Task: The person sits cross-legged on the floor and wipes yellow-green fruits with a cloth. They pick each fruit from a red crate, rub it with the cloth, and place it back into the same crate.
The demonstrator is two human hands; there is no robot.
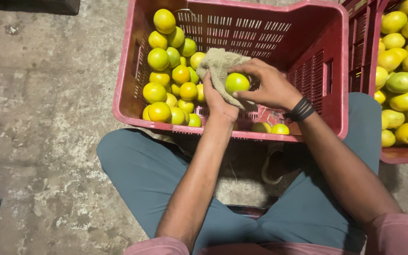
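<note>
Left of the grip, some twenty fruits (pixel 168 71) lie heaped in one red crate (pixel 327 42). Left hand (pixel 219 101) closes on one cloth (pixel 219 66); right hand (pixel 270 85) pinches one fruit (pixel 236 82) against it. Loosened fingers might drop it into the crate. A second crate (pixel 404 155) stands right.

I see even, fairly bright light from above, with no hard glare. Soft shadow pools beneath my hands, between the knees, and inside the red crate (pixel 308 56) beyond them. Focus is sharp around the hands; the floor (pixel 48 141) to their left looks slightly softer, edges mildly stretched.
</note>
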